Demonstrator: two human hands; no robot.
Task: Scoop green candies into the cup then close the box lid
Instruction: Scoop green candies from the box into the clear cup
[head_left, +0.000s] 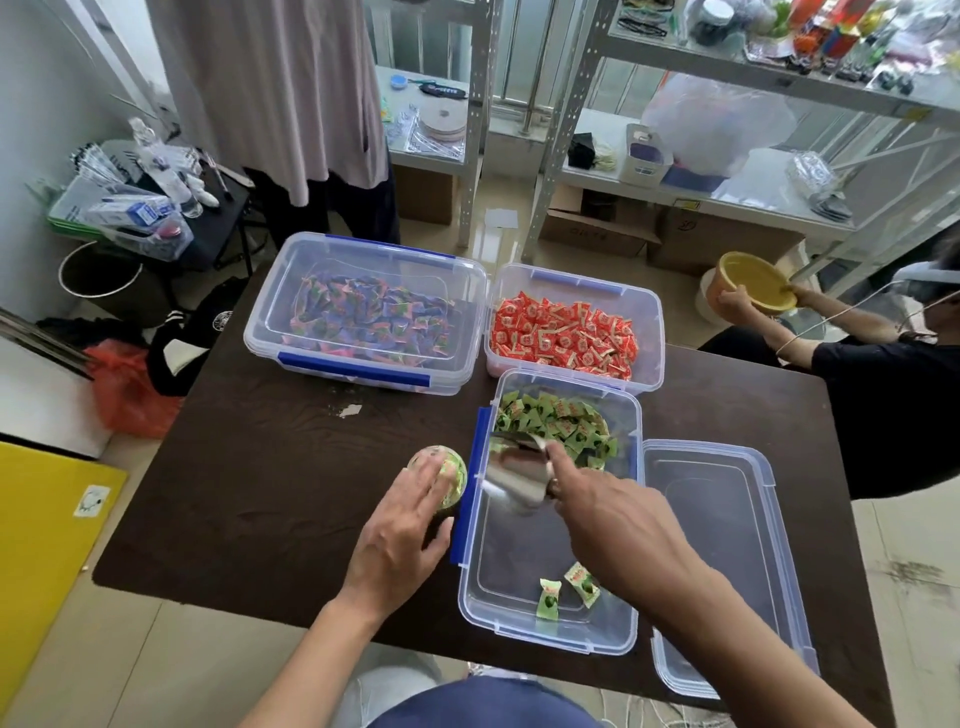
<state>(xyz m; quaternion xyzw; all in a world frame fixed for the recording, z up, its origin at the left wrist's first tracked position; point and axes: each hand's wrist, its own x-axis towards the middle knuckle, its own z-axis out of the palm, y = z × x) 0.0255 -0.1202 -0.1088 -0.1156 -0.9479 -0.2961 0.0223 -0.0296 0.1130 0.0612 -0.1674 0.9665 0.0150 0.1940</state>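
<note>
Bare left hand (400, 525) and right hand (618, 525), bare forearms, navy blue garment (483, 704) at the chest, pale grey fabric (389, 686) beside it.

Lower centre, on the table (260, 493): my left hand (400, 540) is holding the cup (453, 472) just left of the box (545, 638). My right hand (618, 525) is holding the scoop (517, 480) inside it. The lid (727, 561) is lying at its right. A larger box (265, 322) and a smaller box (653, 332) are sitting behind.

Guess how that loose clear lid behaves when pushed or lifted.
The lid looks like thin clear plastic: probably light, slightly flexy. It lies flat on the smooth table, so it likely slides easily. Its near end seems to overhang the edge, so it may tip off.
</note>
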